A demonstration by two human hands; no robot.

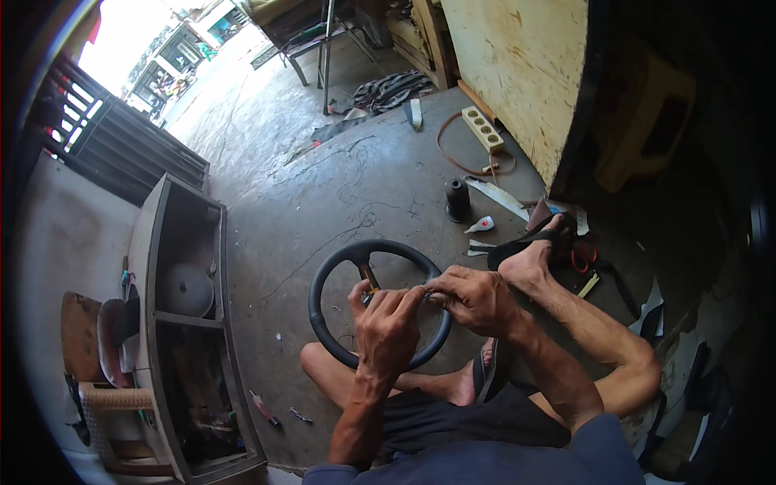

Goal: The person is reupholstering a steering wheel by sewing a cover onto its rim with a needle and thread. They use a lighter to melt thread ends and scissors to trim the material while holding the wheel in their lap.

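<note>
A black steering wheel [316, 301] rests over my crossed legs, its rim smooth and dark. One of its spokes, gold-brown [368, 276], shows in the upper part of the ring. Over the wheel's right half, my left hand [390, 325] is closed in a pinch, with the little finger sticking out to the left. My right hand [475, 301] pinches too, its fingertips meeting the left ones above the right side of the rim. Whatever lies between the fingertips is too small to make out. The hands hide part of the rim and the wheel's centre.
Beyond my right foot stand a black thread cone [457, 200] and a small white bottle [481, 225]. Farther off lies a cream power strip [482, 129] with its cord. Red-handled scissors [584, 255] and scraps lie at right. An open cabinet [187, 323] stands at left.
</note>
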